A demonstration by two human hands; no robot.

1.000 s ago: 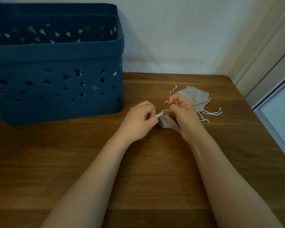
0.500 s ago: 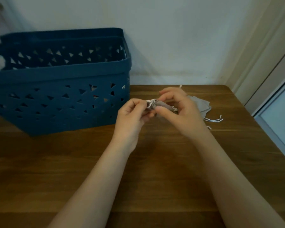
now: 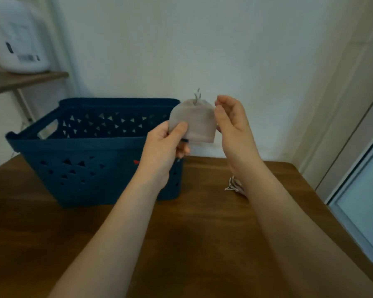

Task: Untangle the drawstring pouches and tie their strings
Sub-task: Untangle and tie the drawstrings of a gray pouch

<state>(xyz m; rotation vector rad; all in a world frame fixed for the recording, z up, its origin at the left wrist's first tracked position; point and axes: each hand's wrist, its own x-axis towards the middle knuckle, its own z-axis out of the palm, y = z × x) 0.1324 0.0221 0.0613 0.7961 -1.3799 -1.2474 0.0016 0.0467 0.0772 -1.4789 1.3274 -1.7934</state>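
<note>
A grey pouch is held upright in the air, its strings poking up; more pouches lie on the table.

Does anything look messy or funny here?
Nothing is spilled or broken. The left hand holds a grey pouch up in the air, strings poking out its top. More pouches lie in a heap on the table, mostly hidden behind the right arm.

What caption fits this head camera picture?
Left hand holds a small grey cloth drawstring pouch up beside a dark blue plastic basket.
</note>
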